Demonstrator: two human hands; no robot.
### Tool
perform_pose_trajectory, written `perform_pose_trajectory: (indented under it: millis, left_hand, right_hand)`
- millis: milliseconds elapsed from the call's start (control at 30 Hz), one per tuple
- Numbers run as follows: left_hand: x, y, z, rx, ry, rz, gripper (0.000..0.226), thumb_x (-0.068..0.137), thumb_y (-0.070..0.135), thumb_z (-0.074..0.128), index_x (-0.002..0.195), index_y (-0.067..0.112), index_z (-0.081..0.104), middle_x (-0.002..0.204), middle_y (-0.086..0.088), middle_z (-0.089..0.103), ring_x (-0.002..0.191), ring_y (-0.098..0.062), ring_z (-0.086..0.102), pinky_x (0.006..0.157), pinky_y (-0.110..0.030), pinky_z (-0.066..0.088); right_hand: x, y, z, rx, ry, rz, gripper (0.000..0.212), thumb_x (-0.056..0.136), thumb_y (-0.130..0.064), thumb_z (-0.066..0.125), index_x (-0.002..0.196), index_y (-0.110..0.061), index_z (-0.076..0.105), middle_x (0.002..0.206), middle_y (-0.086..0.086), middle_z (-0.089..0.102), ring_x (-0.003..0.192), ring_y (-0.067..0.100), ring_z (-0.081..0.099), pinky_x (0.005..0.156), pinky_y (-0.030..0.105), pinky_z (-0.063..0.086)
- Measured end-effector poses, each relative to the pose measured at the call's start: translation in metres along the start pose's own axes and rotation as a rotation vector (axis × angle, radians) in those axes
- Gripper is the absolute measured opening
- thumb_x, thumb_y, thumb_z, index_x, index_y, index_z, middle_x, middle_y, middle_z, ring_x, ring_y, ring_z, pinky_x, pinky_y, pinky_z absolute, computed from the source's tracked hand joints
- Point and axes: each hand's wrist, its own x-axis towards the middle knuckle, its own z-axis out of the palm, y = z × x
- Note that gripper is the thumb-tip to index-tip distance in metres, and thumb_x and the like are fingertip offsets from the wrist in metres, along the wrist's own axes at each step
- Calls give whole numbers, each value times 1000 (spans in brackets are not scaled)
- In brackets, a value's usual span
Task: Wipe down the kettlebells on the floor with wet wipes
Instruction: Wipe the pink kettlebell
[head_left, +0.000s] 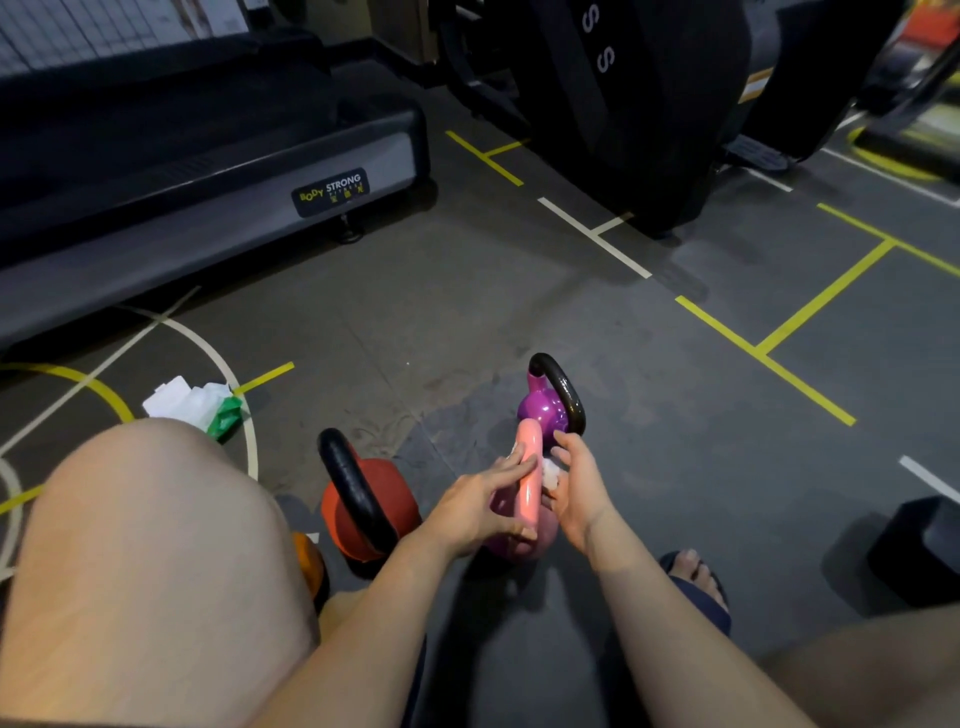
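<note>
A pink kettlebell (531, 483) stands on the grey floor in front of me. My left hand (480, 506) holds it from the left, fingers along the pink handle and thumb on the body. My right hand (579, 491) is on its right side, pressing a white wet wipe (550, 474) against the handle. Just behind stands a purple kettlebell (543, 410) with a black handle. To the left sits a red kettlebell (371, 512) with a black handle, and an orange one (309, 564) shows partly behind my left knee.
A wet wipe pack (195, 404), white and green, lies on the floor at the left. A treadmill (208, 171) fills the upper left; black gym machines (634, 104) stand behind. A black dumbbell (919, 551) lies at the right, near my sandalled foot (696, 582).
</note>
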Motion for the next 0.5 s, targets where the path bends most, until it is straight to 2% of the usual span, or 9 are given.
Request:
perform_pose_trajectory:
  millis: [67, 200, 267, 333, 433, 500]
  left_hand:
    - [-1, 1, 0, 3, -1, 3, 96, 71, 26, 90, 149, 48, 39, 160, 26, 22, 148, 1, 19, 124, -34, 22]
    - [-2, 0, 1, -32, -1, -3, 96, 70, 25, 90, 149, 46, 40, 159, 30, 22, 146, 3, 24, 123, -31, 23]
    - [-2, -1, 2, -61, 0, -6, 98, 69, 24, 91, 150, 44, 39, 159, 29, 22, 146, 5, 22, 123, -27, 21]
    - [-2, -3, 3, -81, -1, -31, 113, 67, 26, 93, 156, 42, 25, 162, 26, 14, 148, 4, 17, 121, -20, 18]
    - [0, -4, 4, -92, -15, -123, 141, 65, 34, 94, 158, 33, -12, 164, 17, -14, 150, 0, 0, 118, -18, 9]
    - [1, -6, 4, -86, -41, -179, 146, 65, 38, 94, 157, 25, -19, 164, 7, -24, 151, -7, -10, 117, -21, 3]
  right_hand:
    - [0, 3, -5, -39, 11, -10, 42, 92, -41, 57, 119, -9, 58, 85, 10, 74, 82, 26, 70, 89, 42, 52]
    - [-6, 10, -15, -45, 11, 92, 45, 91, -43, 55, 111, -4, 65, 81, 13, 72, 73, 29, 68, 70, 36, 53]
    - [-8, 14, -19, -37, 10, 151, 50, 91, -45, 54, 113, -2, 67, 86, 14, 73, 72, 28, 68, 66, 34, 52]
    - [-7, 12, -22, -15, -13, 168, 50, 91, -44, 54, 111, -1, 68, 91, 16, 73, 73, 30, 69, 70, 36, 52]
    - [-6, 3, -16, 36, -35, 180, 49, 91, -42, 53, 110, 0, 68, 84, 16, 73, 66, 29, 70, 70, 37, 53]
    - [-5, -2, -6, 49, 0, 180, 52, 86, -41, 55, 113, 1, 67, 78, 14, 70, 66, 28, 67, 73, 36, 50]
